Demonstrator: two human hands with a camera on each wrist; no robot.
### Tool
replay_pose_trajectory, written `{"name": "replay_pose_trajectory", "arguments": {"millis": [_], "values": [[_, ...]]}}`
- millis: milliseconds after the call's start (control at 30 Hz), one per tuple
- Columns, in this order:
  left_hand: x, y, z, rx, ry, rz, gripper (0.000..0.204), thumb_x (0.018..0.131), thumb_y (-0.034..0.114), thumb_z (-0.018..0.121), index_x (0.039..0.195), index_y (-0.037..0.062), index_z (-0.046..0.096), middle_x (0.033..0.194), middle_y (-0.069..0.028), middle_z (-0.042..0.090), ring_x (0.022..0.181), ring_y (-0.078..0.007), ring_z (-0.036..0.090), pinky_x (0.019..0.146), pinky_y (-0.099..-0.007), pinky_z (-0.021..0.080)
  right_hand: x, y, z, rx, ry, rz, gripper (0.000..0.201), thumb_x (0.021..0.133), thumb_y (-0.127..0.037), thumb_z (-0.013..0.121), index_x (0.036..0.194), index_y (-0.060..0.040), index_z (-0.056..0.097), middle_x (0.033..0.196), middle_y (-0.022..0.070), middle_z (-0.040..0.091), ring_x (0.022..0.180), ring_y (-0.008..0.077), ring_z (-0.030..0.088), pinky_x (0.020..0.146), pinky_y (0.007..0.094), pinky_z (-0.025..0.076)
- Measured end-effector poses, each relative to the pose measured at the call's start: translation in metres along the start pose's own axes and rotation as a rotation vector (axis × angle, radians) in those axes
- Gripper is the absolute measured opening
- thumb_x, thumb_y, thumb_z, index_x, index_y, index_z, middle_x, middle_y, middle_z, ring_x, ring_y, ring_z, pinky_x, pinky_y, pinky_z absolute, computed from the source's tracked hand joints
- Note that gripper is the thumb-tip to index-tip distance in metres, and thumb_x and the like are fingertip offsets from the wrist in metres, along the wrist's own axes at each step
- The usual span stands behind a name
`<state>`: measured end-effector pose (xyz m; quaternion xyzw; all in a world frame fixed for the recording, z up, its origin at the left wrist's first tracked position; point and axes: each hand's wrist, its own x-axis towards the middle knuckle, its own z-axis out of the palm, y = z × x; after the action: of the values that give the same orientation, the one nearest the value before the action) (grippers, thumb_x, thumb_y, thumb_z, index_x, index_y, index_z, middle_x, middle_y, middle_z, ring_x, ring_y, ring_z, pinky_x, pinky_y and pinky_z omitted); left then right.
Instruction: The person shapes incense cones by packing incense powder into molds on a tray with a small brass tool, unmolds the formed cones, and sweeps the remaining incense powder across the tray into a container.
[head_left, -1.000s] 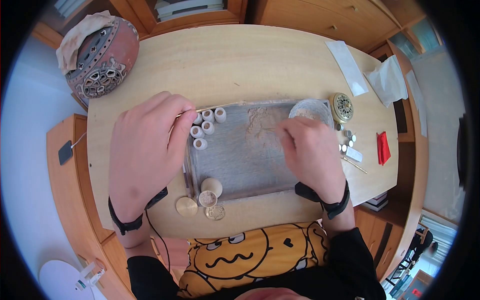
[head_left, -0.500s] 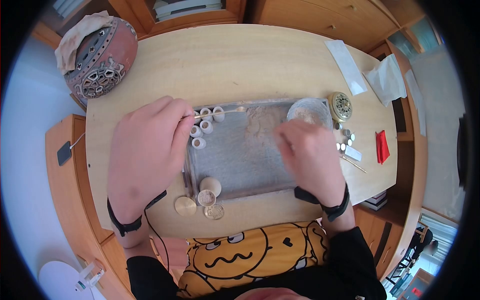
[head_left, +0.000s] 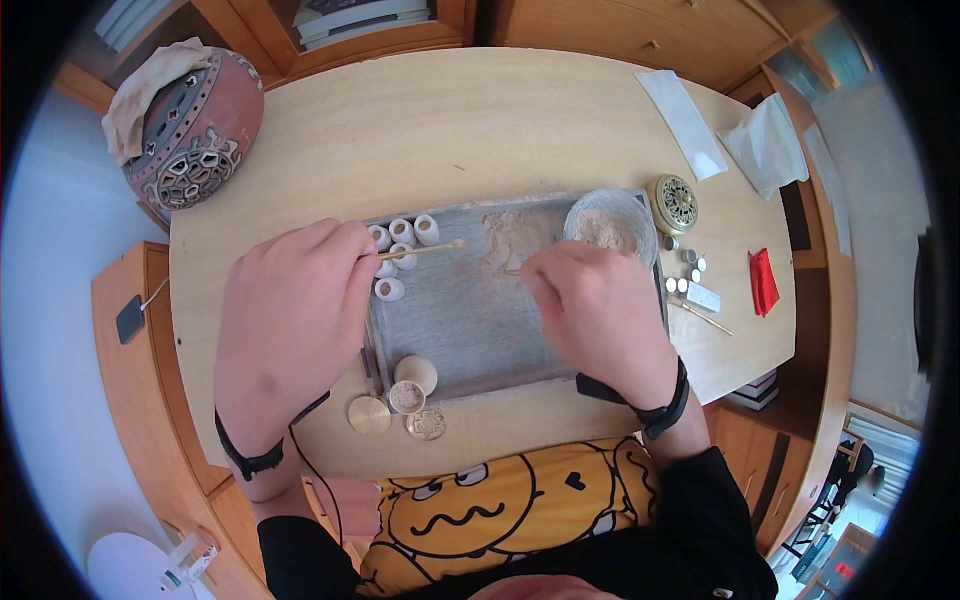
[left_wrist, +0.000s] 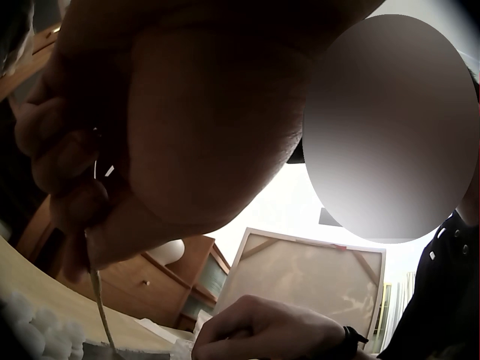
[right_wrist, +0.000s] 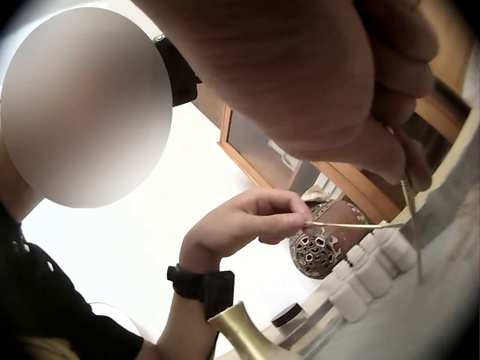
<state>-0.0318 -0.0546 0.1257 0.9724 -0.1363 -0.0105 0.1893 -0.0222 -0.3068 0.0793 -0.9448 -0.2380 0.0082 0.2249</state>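
Observation:
In the head view the left hand (head_left: 295, 320) pinches a thin golden spoon (head_left: 425, 250) whose tip hangs over the grey tray (head_left: 450, 340), just right of small white bottles (head_left: 390, 290). The right hand (head_left: 605, 310) is over the tray's right part, beside a pile of tan powder (head_left: 510, 235) and below a glass bowl (head_left: 612, 222) holding powder. Seen from the right wrist, the right hand (right_wrist: 337, 90) pinches a thin stick (right_wrist: 415, 232) pointing down at the tray; what its lower end touches cannot be told.
A brass vase (head_left: 415, 375) stands at the tray's lower left corner, near two round brass pieces (head_left: 369, 414). Right of the tray are a pierced brass burner (head_left: 675, 204), small jars, a thin rod (head_left: 706, 318) and a red pouch (head_left: 764, 283). A large reddish pot (head_left: 205, 125) stands back left.
The left hand's spoon tip has moved down and left, from the tray's back edge toward the bottles. The right hand has shifted slightly left. The head view has also shifted a little.

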Motion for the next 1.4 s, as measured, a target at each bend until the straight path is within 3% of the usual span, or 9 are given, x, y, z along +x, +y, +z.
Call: {"name": "replay_pose_trajectory", "arguments": {"millis": [133,233,467,567,667,833,1400], "values": [[-0.002,0.0,-0.005,0.058,-0.039,-0.025,0.012,0.093,0.015,0.059,0.086,0.0043,0.061,0.078,-0.0121,0.061,0.078,-0.0356,0.061,0.068,-0.0462,0.047,0.005,0.008,-0.004,-0.047,0.037,0.059,0.006,0.084,-0.005,0.066,0.078,-0.0043,0.067,0.076,0.0107,0.067,0.067,0.0341,0.065,0.06,0.0417,0.052],[-0.003,0.002,-0.006,0.089,-0.066,-0.04,0.013,0.093,0.015,0.059,0.086,0.0043,0.061,0.077,-0.0122,0.06,0.077,-0.0355,0.061,0.068,-0.0463,0.047,0.007,0.003,0.006,-0.03,0.046,-0.004,0.006,0.083,-0.006,0.065,0.078,-0.0049,0.067,0.074,0.0113,0.066,0.067,0.0346,0.065,0.059,0.0424,0.051],[-0.005,0.001,-0.002,0.107,-0.094,-0.012,0.013,0.092,0.015,0.06,0.086,0.0046,0.062,0.078,-0.0125,0.061,0.077,-0.0357,0.062,0.068,-0.0458,0.048,0.006,0.014,0.003,-0.064,0.076,0.078,0.005,0.082,-0.006,0.066,0.079,-0.0048,0.067,0.073,0.0124,0.065,0.067,0.0349,0.064,0.058,0.0432,0.051],[-0.005,0.002,0.001,0.126,-0.113,-0.009,0.012,0.091,0.015,0.061,0.085,0.0043,0.063,0.079,-0.0125,0.062,0.078,-0.0357,0.063,0.069,-0.0456,0.048,0.006,0.012,0.009,-0.02,0.127,-0.005,0.008,0.077,-0.006,0.063,0.071,-0.0028,0.06,0.072,0.0146,0.065,0.061,0.037,0.065,0.055,0.0452,0.054],[-0.005,0.002,0.002,0.123,-0.105,-0.01,0.01,0.088,0.011,0.062,0.084,0.0024,0.064,0.077,-0.0139,0.061,0.074,-0.0371,0.061,0.066,-0.0459,0.046,0.007,0.007,0.009,-0.014,0.043,0.011,0.005,0.082,-0.005,0.066,0.078,-0.0029,0.066,0.072,0.0136,0.064,0.066,0.0356,0.064,0.058,0.0433,0.05],[-0.006,0.0,0.005,0.139,-0.093,0.012,0.011,0.088,0.012,0.063,0.083,0.0023,0.063,0.077,-0.0137,0.061,0.075,-0.037,0.061,0.066,-0.0466,0.046,0.011,0.012,0.004,-0.031,0.123,0.042,0.005,0.084,-0.004,0.065,0.08,-0.0029,0.067,0.072,0.0131,0.064,0.065,0.0358,0.064,0.058,0.043,0.051],[-0.005,0.004,0.008,0.18,-0.168,-0.02,0.011,0.088,0.013,0.063,0.083,0.0031,0.064,0.079,-0.0134,0.061,0.077,-0.0364,0.061,0.069,-0.0464,0.047,0.014,0.012,0.01,-0.053,0.083,0.077,0.007,0.086,-0.006,0.064,0.082,-0.0017,0.067,0.073,0.0154,0.065,0.066,0.0381,0.063,0.059,0.0448,0.052]]}}
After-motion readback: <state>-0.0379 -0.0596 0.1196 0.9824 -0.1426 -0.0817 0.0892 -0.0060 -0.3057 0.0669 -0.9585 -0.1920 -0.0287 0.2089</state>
